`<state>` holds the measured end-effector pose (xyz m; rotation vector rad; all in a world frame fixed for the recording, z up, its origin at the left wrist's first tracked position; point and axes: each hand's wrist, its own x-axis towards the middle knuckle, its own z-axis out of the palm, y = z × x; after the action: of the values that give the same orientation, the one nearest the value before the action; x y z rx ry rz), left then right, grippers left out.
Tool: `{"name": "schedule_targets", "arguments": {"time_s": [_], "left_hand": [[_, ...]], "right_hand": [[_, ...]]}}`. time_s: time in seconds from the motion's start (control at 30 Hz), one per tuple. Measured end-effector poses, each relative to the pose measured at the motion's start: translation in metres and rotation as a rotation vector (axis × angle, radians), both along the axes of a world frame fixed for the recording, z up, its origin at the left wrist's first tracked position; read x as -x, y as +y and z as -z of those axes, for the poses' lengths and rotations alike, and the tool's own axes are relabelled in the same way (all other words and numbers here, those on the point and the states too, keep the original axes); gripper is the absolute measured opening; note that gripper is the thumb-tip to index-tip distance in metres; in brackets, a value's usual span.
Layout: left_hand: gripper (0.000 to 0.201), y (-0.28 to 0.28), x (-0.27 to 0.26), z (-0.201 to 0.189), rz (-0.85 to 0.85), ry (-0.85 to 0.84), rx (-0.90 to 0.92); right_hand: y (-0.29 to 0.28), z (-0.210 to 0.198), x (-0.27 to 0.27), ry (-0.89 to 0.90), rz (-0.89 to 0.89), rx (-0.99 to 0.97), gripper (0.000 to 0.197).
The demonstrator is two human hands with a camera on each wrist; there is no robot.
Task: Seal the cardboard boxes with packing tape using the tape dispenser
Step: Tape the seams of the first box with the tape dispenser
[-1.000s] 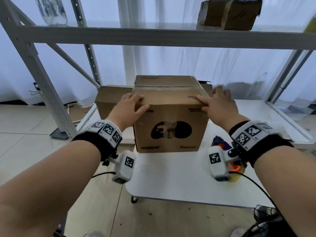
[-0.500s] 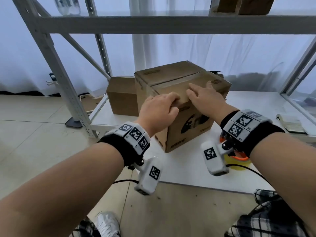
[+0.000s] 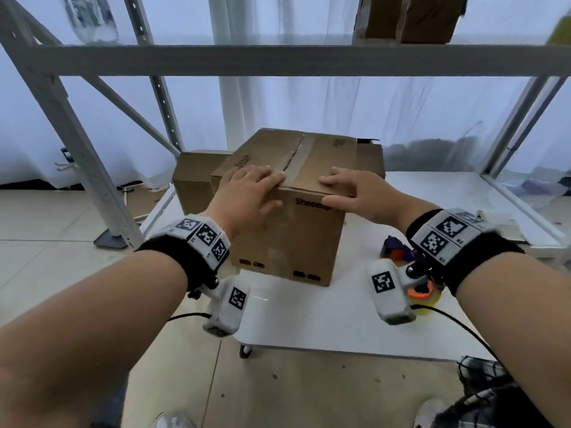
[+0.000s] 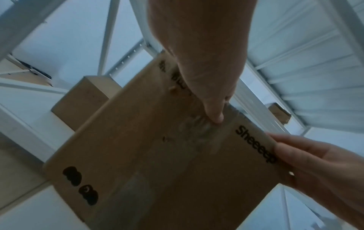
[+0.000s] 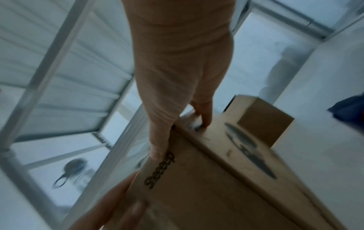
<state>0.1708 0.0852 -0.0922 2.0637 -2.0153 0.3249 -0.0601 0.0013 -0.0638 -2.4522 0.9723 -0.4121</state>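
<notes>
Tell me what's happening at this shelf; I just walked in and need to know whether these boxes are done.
A person is working on a cardboard box standing on the white lower shelf. Both hands lie flat on its top near the front edge, the left hand and right hand either side of the taped centre seam. The tape dispenser lies on the shelf beside the right wrist, in neither hand. A second box sits behind.
</notes>
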Motion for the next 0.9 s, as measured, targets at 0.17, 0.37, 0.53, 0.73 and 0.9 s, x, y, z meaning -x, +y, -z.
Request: {"name": "schedule_targets", "arguments": {"time_s": [0.17,0.37,0.53,0.73,0.9], "left_hand": [[0.053,-0.014,0.058,0.017,0.038,0.106,0.178],[0.058,-0.035,0.09,0.032,-0.051,0.061,0.289],[0.063,-0.05,0.091,0.039,-0.063,0.046,0.326],[0.061,-0.068,0.092,0.047,-0.017,0.035,0.437],[0.057,-0.082,0.097,0.053,0.01,0.021,0.521]], "right_hand": [[-0.008,0.01,0.044,-0.234,0.166,-0.075,0.052],[-0.019,0.05,0.074,-0.246,0.41,-0.301,0.062],[-0.035,0.085,0.083,-0.055,0.549,-0.335,0.041],[-0.049,0.123,0.099,0.577,0.594,-0.3,0.054],[-0.055,0.135,0.101,0.612,0.623,-0.141,0.02]]}}
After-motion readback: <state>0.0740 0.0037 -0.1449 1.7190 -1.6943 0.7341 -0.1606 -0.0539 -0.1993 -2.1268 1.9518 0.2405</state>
